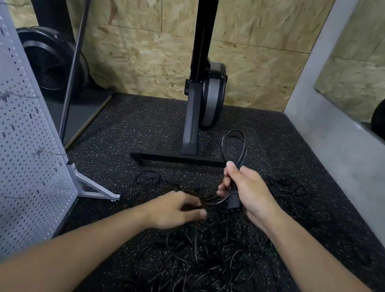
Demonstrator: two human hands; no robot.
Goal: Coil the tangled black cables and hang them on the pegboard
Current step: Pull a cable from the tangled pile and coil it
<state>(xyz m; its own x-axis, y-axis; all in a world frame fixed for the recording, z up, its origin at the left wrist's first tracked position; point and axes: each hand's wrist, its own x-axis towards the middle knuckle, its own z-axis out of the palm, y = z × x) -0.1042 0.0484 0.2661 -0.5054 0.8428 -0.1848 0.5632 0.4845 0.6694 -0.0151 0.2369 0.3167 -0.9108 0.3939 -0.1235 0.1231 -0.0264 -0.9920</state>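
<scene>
Gripping a cable loop (234, 147) is the right hand (250, 193). The left hand (172, 210) pinches the next bit. Cables (213, 262) lie tangled on the floor (139, 124), probably light and bendy; grab near the plug (233, 202).

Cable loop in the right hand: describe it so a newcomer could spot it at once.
Find the black exercise bike standing against the chipboard wall, then its floor crossbar. At the crossbar's right end the right hand grips a cable loop that stands up above the fist. It alone is lifted and neatly looped; the other cables lie tangled on the speckled floor.
</scene>
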